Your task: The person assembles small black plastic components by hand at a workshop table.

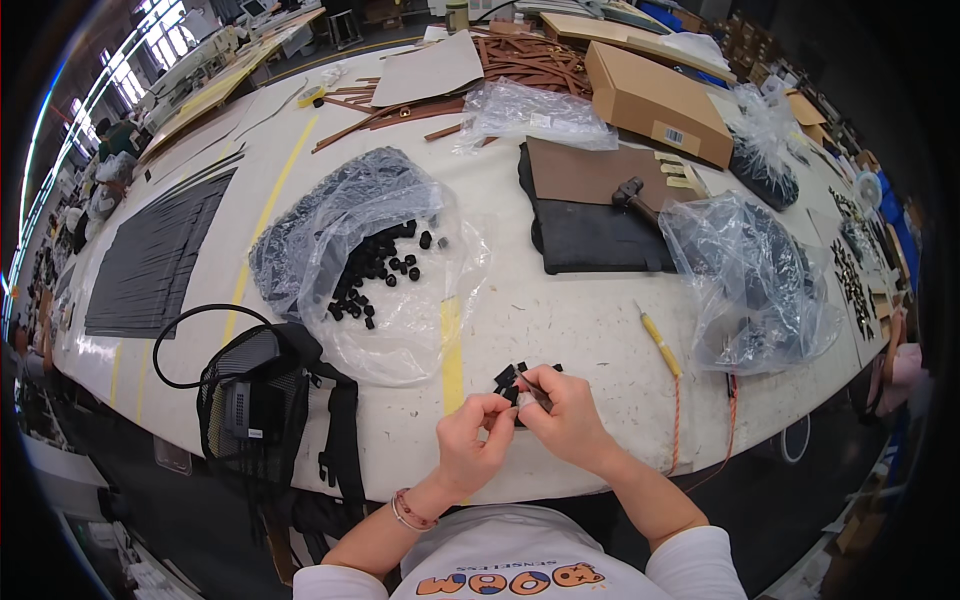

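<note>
You pinch a small black part (pixel 519 395) at the table's (pixel 560 320) near edge between your left hand (pixel 473 435) and right hand (pixel 560 410), with loose black pieces (pixel 378 275) on clear plastic (pixel 400 320) at ten o'clock and a yellow-handled tool (pixel 660 343) at two o'clock.

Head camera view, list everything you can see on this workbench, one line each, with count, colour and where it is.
Small plastic parts: many, black, spilling from clear bag, centre-left
Clear bag: one, dark contents, right
Leather pieces: two, brown on black, centre back
Hammer: one, dark, on the leather
Cardboard box: one, brown, back right
Leather strips: many, brown, back
Awl: one, yellow handle, right of hands
Mesh bag: one, black, left edge
Table: one, white
Left hand: pinching small black parts
Right hand: pinching the same parts
</note>
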Demonstrator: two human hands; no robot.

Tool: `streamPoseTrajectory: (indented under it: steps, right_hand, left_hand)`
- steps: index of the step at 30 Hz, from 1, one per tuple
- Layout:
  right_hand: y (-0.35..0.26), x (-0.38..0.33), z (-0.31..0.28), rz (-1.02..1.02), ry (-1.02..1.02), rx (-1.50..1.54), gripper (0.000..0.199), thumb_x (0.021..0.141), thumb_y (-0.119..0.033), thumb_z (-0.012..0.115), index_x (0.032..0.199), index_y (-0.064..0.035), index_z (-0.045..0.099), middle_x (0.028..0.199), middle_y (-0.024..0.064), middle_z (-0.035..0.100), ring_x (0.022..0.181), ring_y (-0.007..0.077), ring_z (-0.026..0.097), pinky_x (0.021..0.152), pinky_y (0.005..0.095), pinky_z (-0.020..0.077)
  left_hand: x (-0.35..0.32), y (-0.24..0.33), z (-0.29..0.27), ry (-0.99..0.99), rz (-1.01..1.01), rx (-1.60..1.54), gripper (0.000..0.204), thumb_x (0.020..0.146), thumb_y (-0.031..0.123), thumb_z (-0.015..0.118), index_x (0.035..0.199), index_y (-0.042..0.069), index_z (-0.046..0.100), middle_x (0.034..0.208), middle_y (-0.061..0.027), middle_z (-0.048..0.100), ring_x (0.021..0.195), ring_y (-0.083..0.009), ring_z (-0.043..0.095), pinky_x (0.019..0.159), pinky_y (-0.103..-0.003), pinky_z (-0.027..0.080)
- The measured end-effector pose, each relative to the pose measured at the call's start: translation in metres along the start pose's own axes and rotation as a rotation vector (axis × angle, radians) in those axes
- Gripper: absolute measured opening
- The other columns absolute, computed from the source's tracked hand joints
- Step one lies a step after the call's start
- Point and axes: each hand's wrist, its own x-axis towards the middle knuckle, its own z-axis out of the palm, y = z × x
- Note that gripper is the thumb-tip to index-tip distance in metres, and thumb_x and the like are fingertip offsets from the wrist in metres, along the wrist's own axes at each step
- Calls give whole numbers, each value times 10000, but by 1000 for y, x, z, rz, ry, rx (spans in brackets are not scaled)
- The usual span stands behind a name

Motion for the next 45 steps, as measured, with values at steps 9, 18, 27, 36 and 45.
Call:
streamPoseTrajectory:
  steps: [9, 18, 27, 36, 45]
  right_hand:
    - [15, -2, 5, -611, 168, -322, 193, 598, 39, 586, 771, -18, 522, 677, 104, 540, 482, 189, 526, 416, 271, 411]
    - [13, 2, -1, 95, -179, 216, 151, 637, -3, 498, 785, 20, 517, 653, 20, 503, 556, 58, 443, 490, 197, 364]
    - [18, 8, -13, 364, -434, 746, 118, 670, -61, 535, 776, -16, 513, 628, -11, 461, 500, 31, 370, 432, 174, 283]
    - [29, 5, -9, 599, -583, 1146, 119, 679, -61, 581, 746, -25, 489, 596, 3, 462, 428, 54, 380, 398, 173, 292]
    - [23, 4, -7, 315, -391, 641, 107, 647, -31, 575, 692, -29, 479, 561, -3, 466, 439, 63, 401, 404, 201, 297]
  left_hand:
    - [17, 2, -12, -216, -912, -1035, 77, 772, 87, 531, 811, 21, 521, 609, -32, 527, 412, -84, 468, 371, -195, 354]
    - [11, 2, -9, -199, -692, -582, 54, 705, -34, 542, 734, -1, 511, 577, -11, 500, 401, -44, 410, 355, -175, 298]
    - [21, 5, -24, -348, -821, -757, 68, 689, -71, 555, 699, -7, 533, 538, -1, 484, 397, -29, 385, 350, -166, 270]
    - [18, 3, -26, -383, -831, -829, 76, 687, -76, 548, 704, -5, 524, 553, 5, 477, 386, -23, 343, 354, -169, 222]
    - [9, 7, -14, -338, -683, -499, 55, 724, -37, 538, 733, 12, 515, 504, 40, 453, 387, -25, 362, 356, -181, 260]
